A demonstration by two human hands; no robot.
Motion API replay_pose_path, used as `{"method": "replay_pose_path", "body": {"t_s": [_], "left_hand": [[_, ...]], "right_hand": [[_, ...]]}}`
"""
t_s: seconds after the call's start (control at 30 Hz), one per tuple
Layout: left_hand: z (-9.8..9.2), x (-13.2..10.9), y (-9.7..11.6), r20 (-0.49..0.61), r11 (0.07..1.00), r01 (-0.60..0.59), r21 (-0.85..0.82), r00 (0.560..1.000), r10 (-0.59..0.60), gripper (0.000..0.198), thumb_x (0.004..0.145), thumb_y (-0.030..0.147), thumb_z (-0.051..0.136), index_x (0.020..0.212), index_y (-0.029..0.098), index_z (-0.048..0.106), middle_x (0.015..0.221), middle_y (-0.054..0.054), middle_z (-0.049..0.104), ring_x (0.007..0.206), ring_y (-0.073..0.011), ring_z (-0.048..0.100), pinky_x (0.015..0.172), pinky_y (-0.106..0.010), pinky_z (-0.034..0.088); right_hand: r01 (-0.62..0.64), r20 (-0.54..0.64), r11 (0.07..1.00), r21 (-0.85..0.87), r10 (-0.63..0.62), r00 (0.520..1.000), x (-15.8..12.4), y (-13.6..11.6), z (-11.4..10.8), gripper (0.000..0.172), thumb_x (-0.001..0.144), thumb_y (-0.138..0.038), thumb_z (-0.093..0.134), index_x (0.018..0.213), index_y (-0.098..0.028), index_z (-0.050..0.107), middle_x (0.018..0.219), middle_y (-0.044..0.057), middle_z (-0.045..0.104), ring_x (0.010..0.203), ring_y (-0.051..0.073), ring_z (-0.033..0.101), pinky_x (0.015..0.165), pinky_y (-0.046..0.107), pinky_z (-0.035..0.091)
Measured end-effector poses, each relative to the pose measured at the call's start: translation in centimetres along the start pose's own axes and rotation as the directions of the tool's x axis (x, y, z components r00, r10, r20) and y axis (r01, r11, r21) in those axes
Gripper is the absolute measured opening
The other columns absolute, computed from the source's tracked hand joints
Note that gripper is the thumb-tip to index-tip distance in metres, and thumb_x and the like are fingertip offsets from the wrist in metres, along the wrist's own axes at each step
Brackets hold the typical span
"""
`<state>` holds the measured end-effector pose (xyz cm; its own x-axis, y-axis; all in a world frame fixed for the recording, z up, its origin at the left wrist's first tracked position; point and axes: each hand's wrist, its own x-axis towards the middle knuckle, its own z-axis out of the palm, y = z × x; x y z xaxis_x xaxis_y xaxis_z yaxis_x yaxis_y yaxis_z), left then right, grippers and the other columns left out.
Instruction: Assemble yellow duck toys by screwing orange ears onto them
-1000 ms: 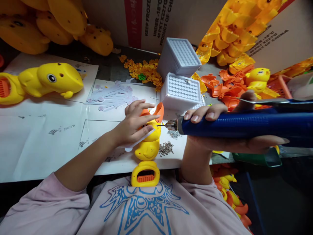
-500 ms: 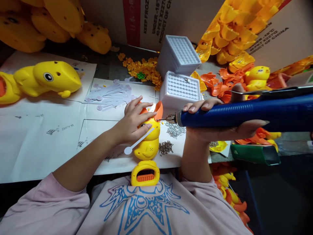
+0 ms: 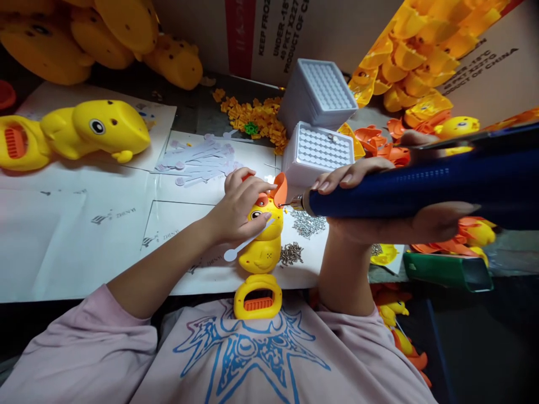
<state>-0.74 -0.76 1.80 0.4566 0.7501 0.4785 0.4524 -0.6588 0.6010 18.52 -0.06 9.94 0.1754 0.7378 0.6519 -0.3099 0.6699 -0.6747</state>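
Observation:
My left hand (image 3: 242, 210) is closed over the head of a yellow duck toy (image 3: 263, 249), its fingers by the open orange bill (image 3: 280, 189). A white strip with a round end (image 3: 236, 252) lies across the toy under my thumb. In my right hand (image 3: 353, 179) is a blue electric screwdriver (image 3: 404, 188), held level. Its bit points left and meets the toy at the base of the bill, where a screw seems to sit. The toy's handle (image 3: 257, 297), with an orange grille, rests toward my shirt.
Silver screws (image 3: 309, 223) and dark screws (image 3: 291, 253) lie in heaps beside the toy. Two pale ribbed boxes (image 3: 322, 148) stand behind. White strips (image 3: 202, 160), small orange parts (image 3: 252, 115), another duck toy (image 3: 84, 132) and a green container (image 3: 446, 271) surround the work spot.
The whole view has shifted slightly. My left fingers have drawn back a little from the bill, uncovering more of the toy's head. The screwdriver bit stays at the bill's base.

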Motion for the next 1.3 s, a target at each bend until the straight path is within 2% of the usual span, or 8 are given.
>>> {"method": "replay_pose_path", "body": {"t_s": [0.13, 0.33, 0.47, 0.63, 0.8, 1.0, 1.2, 1.3], "left_hand": [[0.0, 0.0, -0.1, -0.019, 1.0, -0.023, -0.002, 1.0, 0.023, 0.044, 0.086, 0.036, 0.055, 0.127, 0.021, 0.051, 0.117, -0.01, 0.064, 0.121, -0.0332, 0.043, 0.111, -0.057, 0.032], [0.0, 0.2, 0.0, -0.015, 0.998, -0.07, 0.001, 0.997, 0.07, 0.036, 0.088, 0.033, 0.054, 0.122, 0.021, 0.053, 0.114, -0.011, 0.064, 0.113, -0.0312, 0.045, 0.108, -0.057, 0.032], [0.0, 0.2, 0.1, -0.009, 0.999, -0.04, -0.004, 0.999, 0.04, 0.034, 0.088, 0.034, 0.053, 0.12, 0.021, 0.054, 0.115, -0.01, 0.063, 0.115, -0.0312, 0.045, 0.108, -0.056, 0.032], [-0.8, 0.3, -0.3, 0.085, 0.998, 0.057, -0.015, 0.995, -0.055, 0.046, 0.086, 0.037, 0.05, 0.129, 0.02, 0.055, 0.114, -0.01, 0.064, 0.118, -0.032, 0.043, 0.108, -0.056, 0.032], [-2.7, 0.6, -0.4, 0.231, 0.976, 0.216, -0.027, 0.951, -0.204, 0.058, 0.084, 0.043, 0.051, 0.136, 0.016, 0.057, 0.107, -0.01, 0.063, 0.113, -0.0319, 0.046, 0.104, -0.055, 0.037], [-3.7, 0.9, 0.2, 0.237, 0.932, 0.356, 0.066, 0.902, -0.362, 0.049, 0.071, 0.067, 0.072, 0.085, 0.021, 0.069, 0.086, -0.005, 0.061, 0.102, -0.0309, 0.05, 0.096, -0.054, 0.041], [-4.5, 0.3, -0.2, 0.214, 0.941, 0.239, -0.24, 0.958, -0.189, 0.029, 0.081, 0.045, 0.079, 0.096, 0.022, 0.068, 0.102, -0.005, 0.063, 0.112, -0.0268, 0.054, 0.107, -0.051, 0.043], [-4.8, 0.3, 0.0, 0.169, 0.834, 0.204, -0.513, 0.976, -0.135, 0.031, 0.078, 0.038, 0.083, 0.101, 0.023, 0.069, 0.108, -0.007, 0.062, 0.123, -0.0279, 0.052, 0.105, -0.047, 0.049]], "right_hand": [[-0.109, 0.118, 0.992, 0.06, 0.101, 0.988, 0.7, 0.1, 0.0, 0.035, 0.084, -0.056, 0.059, 0.105, -0.029, 0.068, 0.069, 0.0, 0.067, 0.053, 0.02, 0.064, 0.051, 0.036, 0.053], [-0.085, 0.171, 0.987, 0.137, 0.061, 0.983, 1.4, 1.4, 0.2, 0.043, 0.083, -0.067, 0.057, 0.099, -0.027, 0.059, 0.064, -0.001, 0.065, 0.044, 0.019, 0.06, 0.043, 0.032, 0.05], [-0.131, 0.152, 0.981, 0.141, 0.11, 0.982, 1.6, 1.8, 0.1, 0.035, 0.082, -0.057, 0.059, 0.098, -0.026, 0.057, 0.061, -0.002, 0.064, 0.042, 0.019, 0.059, 0.039, 0.03, 0.046], [-0.08, 0.149, 0.995, 0.058, 0.07, 0.986, 1.3, 2.1, -0.2, 0.049, 0.081, -0.074, 0.052, 0.094, -0.028, 0.061, 0.059, -0.003, 0.056, 0.042, 0.016, 0.055, 0.043, 0.031, 0.047], [-0.073, -0.039, 0.997, -0.01, 0.073, 0.997, 1.1, 1.8, -1.6, 0.059, 0.083, -0.079, 0.047, 0.118, -0.034, 0.059, 0.063, -0.004, 0.054, 0.045, 0.017, 0.057, 0.046, 0.031, 0.049], [-0.062, -0.35, 0.983, -0.174, -0.003, 0.937, 1.0, 3.0, -5.5, 0.035, 0.088, -0.058, 0.061, 0.082, -0.023, 0.063, 0.062, -0.004, 0.061, 0.047, 0.012, 0.062, 0.045, 0.023, 0.05], [-0.011, -0.418, 0.976, -0.216, -0.082, 0.905, 1.1, 4.7, -7.6, 0.029, 0.086, -0.051, 0.068, 0.074, -0.025, 0.064, 0.06, -0.005, 0.065, 0.045, 0.012, 0.061, 0.042, 0.024, 0.048], [-0.047, -0.419, 0.966, -0.255, -0.067, 0.906, 1.0, 5.2, -8.0, 0.024, 0.081, -0.05, 0.075, 0.078, -0.029, 0.065, 0.06, -0.006, 0.064, 0.043, 0.013, 0.058, 0.04, 0.026, 0.047]]}}
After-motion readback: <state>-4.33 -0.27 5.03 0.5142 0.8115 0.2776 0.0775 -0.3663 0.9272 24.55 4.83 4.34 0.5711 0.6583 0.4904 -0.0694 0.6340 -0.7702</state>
